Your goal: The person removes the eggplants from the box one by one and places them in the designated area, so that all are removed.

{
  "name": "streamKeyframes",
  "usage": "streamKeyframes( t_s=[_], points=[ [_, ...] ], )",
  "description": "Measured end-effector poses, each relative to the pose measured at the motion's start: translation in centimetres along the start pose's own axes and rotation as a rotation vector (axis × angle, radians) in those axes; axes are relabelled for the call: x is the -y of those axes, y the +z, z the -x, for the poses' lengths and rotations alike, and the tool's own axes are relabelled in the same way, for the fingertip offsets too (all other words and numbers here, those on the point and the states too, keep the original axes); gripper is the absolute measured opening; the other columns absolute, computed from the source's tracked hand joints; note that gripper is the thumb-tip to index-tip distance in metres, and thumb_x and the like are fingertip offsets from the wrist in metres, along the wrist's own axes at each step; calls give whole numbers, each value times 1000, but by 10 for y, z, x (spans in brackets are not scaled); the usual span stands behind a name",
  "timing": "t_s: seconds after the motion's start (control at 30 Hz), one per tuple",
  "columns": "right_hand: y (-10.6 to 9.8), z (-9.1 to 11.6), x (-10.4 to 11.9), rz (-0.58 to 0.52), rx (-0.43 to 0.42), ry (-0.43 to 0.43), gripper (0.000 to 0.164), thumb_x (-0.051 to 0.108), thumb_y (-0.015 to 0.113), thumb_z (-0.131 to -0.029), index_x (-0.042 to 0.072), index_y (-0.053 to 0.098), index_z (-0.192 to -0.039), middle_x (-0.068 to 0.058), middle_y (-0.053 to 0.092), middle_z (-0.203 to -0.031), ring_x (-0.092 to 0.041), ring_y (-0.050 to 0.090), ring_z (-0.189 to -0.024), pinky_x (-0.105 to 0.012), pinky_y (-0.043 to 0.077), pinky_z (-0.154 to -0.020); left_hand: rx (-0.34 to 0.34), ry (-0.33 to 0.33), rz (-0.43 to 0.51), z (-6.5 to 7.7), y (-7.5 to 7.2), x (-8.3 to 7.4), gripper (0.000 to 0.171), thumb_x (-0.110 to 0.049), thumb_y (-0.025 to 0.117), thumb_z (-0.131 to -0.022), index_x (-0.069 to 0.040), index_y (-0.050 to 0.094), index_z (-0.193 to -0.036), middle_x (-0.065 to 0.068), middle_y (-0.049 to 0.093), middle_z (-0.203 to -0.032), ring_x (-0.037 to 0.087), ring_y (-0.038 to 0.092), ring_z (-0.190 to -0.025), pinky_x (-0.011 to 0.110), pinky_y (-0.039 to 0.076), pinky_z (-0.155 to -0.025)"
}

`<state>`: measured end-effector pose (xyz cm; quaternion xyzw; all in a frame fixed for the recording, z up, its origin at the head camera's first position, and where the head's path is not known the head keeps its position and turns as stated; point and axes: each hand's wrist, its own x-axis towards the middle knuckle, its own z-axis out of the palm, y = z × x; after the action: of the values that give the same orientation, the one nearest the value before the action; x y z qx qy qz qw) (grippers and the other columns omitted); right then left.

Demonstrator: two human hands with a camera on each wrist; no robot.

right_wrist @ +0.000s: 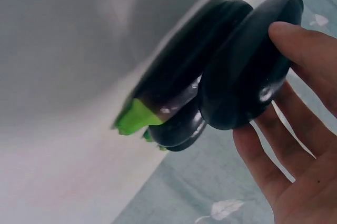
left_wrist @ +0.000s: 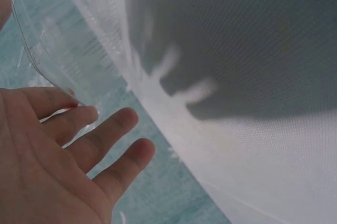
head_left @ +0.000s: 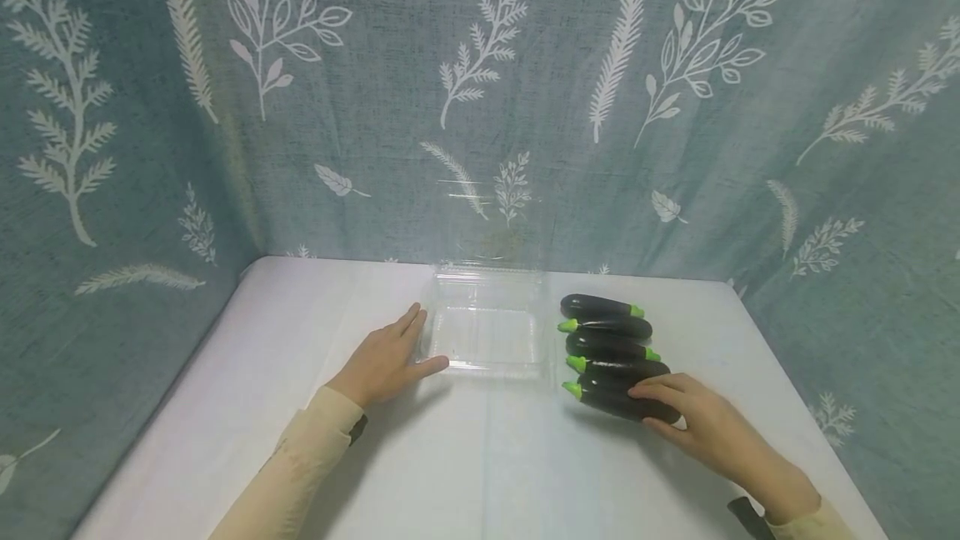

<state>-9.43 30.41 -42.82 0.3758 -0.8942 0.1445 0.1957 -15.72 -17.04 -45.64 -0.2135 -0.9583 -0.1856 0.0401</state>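
Observation:
My left hand [head_left: 381, 363] lies at the left side of a clear plastic clamshell box [head_left: 486, 338], its fingers fairly straight and touching the box's edge. In the left wrist view, the fingers [left_wrist: 105, 140] spread beside the clear rim. On the right, several dark eggplants with green stems lie in a column. My right hand [head_left: 701, 423] holds the nearest eggplant [head_left: 611, 402] by its rounded end. The right wrist view has the thumb on one side of that eggplant [right_wrist: 247, 71] and the fingers on the other.
The box's transparent lid [head_left: 491, 223] stands raised at the back. Other eggplants [head_left: 600, 346] lie close together just right of the box, stems pointing alternately left and right. A white cloth [head_left: 487, 457] covers the table, and a leaf-patterned curtain [head_left: 390, 90] encloses the back and sides.

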Motion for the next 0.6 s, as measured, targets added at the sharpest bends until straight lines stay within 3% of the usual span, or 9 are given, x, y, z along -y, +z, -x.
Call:
streamKeyframes(
  t_s=[0.17, 0.6],
  points=[
    [5, 6, 0, -7, 13, -9, 54, 13, 93, -66, 20, 74, -116, 7, 68, -113, -15, 66, -101, -25, 52, -82, -2, -1, -5, 0, 0, 1, 94, -63, 56, -96, 9, 35, -152, 27, 34, -158, 44, 48, -135, 52, 42, -110],
    [15, 10, -2, 6, 43, 47, 53, 10, 94, -63, 20, 76, -112, 4, 69, -110, -20, 68, -100, -42, 58, -82, -10, 0, -8, 1, 1, 0, 93, -63, 56, -96, 10, 36, -152, 27, 35, -158, 44, 49, -134, 52, 42, -109]
  ],
)
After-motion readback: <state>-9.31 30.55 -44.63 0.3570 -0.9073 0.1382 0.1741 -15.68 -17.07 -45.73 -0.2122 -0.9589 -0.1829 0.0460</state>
